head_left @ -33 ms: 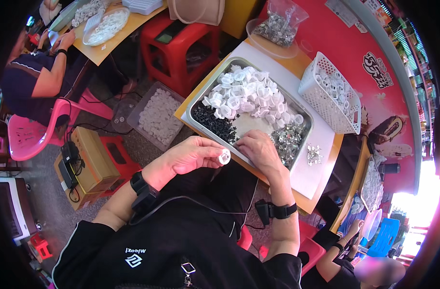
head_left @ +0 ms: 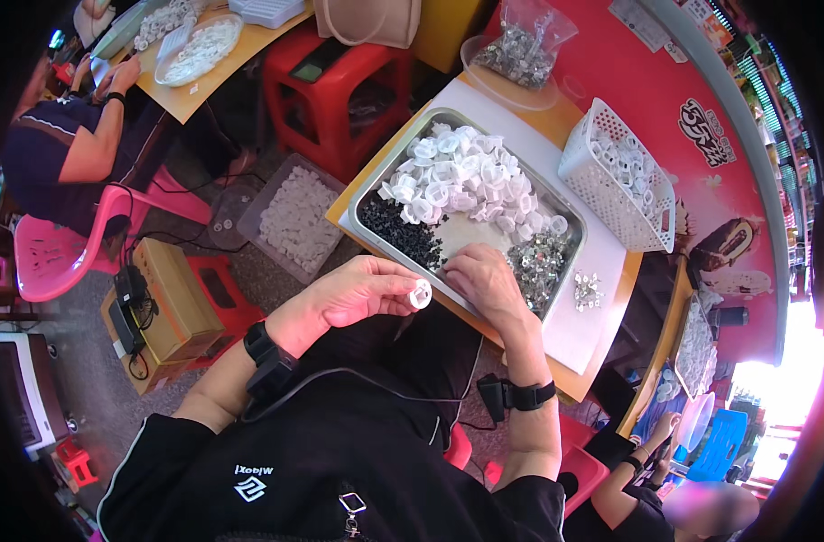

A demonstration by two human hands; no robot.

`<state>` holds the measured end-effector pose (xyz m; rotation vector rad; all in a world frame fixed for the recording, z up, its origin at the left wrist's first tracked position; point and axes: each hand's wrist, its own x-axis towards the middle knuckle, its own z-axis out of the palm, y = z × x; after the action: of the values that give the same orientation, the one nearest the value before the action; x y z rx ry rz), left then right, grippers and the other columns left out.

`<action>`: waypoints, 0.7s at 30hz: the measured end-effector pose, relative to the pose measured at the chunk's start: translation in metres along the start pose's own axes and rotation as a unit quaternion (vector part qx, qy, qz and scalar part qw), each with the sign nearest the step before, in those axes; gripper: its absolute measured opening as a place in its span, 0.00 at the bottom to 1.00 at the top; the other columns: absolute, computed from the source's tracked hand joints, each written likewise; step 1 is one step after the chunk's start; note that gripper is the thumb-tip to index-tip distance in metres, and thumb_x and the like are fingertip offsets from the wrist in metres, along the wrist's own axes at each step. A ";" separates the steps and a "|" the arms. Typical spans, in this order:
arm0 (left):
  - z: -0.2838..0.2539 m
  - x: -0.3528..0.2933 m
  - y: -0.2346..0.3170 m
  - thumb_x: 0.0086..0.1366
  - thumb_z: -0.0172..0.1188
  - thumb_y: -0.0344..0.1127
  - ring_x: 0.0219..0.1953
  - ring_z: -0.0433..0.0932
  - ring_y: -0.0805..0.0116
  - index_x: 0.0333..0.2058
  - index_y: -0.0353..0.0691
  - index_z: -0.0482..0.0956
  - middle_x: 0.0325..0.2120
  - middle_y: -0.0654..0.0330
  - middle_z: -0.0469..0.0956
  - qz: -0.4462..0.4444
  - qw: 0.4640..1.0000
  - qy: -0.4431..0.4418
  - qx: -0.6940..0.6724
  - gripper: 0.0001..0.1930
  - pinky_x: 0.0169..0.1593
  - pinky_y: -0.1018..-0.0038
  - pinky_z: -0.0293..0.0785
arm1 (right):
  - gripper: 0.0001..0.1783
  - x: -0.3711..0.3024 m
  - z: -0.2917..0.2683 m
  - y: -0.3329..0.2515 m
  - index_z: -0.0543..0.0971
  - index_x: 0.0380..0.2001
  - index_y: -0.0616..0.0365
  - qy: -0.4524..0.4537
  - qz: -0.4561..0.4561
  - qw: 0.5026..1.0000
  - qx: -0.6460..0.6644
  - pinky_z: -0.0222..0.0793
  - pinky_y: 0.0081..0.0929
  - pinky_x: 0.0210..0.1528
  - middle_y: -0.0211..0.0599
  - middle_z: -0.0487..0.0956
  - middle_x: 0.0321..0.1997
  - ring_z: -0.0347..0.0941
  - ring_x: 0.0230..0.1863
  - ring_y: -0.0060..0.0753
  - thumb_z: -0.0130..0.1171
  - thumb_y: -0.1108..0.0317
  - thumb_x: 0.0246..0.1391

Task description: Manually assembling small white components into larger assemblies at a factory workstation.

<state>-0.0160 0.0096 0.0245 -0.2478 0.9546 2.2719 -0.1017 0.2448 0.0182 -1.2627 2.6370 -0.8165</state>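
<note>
Just off the near edge of a metal tray [head_left: 570, 271], my left hand [head_left: 362, 291] pinches a small white round plastic part [head_left: 420, 294] between thumb and fingers. My right hand [head_left: 486, 280] reaches over that edge, its bent fingers drawn together at the tray's bottom beside a heap of small black parts [head_left: 398, 237]. What those fingertips hold, if anything, is hidden. White plastic cup-shaped parts [head_left: 466, 172] fill the tray's far side. Small shiny metal pieces [head_left: 543, 262] lie in it to the right of my right hand.
A white perforated basket [head_left: 579, 163] of parts stands right of the tray. Loose metal pieces [head_left: 588, 291] lie on the white board [head_left: 565, 334]. Behind sits a clear bag [head_left: 525, 54] of metal pieces. On the floor, left, is a bin [head_left: 294, 212] of white parts. Other people work left and lower right.
</note>
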 end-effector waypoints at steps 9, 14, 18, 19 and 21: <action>0.009 0.006 0.013 0.66 0.58 0.35 0.41 0.81 0.68 0.46 0.34 0.77 0.39 0.56 0.81 0.015 0.998 -0.016 -0.061 0.14 0.47 0.70 0.79 | 0.12 -0.012 -0.020 -0.032 0.77 0.45 0.68 0.190 0.297 0.658 0.665 0.72 0.16 0.34 0.41 0.80 0.35 0.74 0.30 0.22 0.57 0.76 0.58; 0.018 0.011 0.017 0.66 0.57 0.35 0.42 0.81 0.66 0.47 0.33 0.76 0.40 0.55 0.81 0.018 0.998 -0.027 -0.060 0.14 0.47 0.69 0.80 | 0.10 -0.023 -0.018 -0.039 0.78 0.42 0.67 0.190 0.257 0.568 0.758 0.73 0.18 0.35 0.42 0.80 0.35 0.74 0.29 0.23 0.58 0.76 0.58; 0.022 0.016 0.017 0.66 0.58 0.34 0.40 0.81 0.68 0.46 0.34 0.76 0.38 0.57 0.80 0.012 0.998 -0.028 -0.061 0.13 0.45 0.71 0.80 | 0.08 -0.028 -0.013 -0.038 0.78 0.40 0.64 0.190 0.225 0.537 0.790 0.73 0.20 0.35 0.43 0.81 0.35 0.74 0.29 0.24 0.58 0.75 0.57; 0.024 0.017 0.017 0.66 0.58 0.34 0.40 0.81 0.68 0.46 0.34 0.76 0.38 0.57 0.80 0.010 0.998 -0.028 -0.060 0.13 0.45 0.71 0.80 | 0.08 -0.028 -0.013 -0.039 0.78 0.40 0.64 0.191 0.225 0.536 0.791 0.73 0.20 0.35 0.43 0.81 0.35 0.74 0.29 0.24 0.58 0.75 0.57; 0.027 0.018 0.016 0.66 0.59 0.35 0.38 0.80 0.71 0.44 0.36 0.77 0.36 0.60 0.80 0.010 0.997 -0.019 -0.072 0.12 0.43 0.74 0.80 | 0.07 -0.028 -0.015 -0.044 0.79 0.38 0.64 0.209 0.234 0.569 0.760 0.71 0.17 0.35 0.40 0.80 0.33 0.74 0.28 0.23 0.61 0.76 0.55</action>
<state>-0.0375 0.0290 0.0455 -0.2568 0.7785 2.3591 -0.0579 0.2493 0.0501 0.1744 1.0953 -2.4435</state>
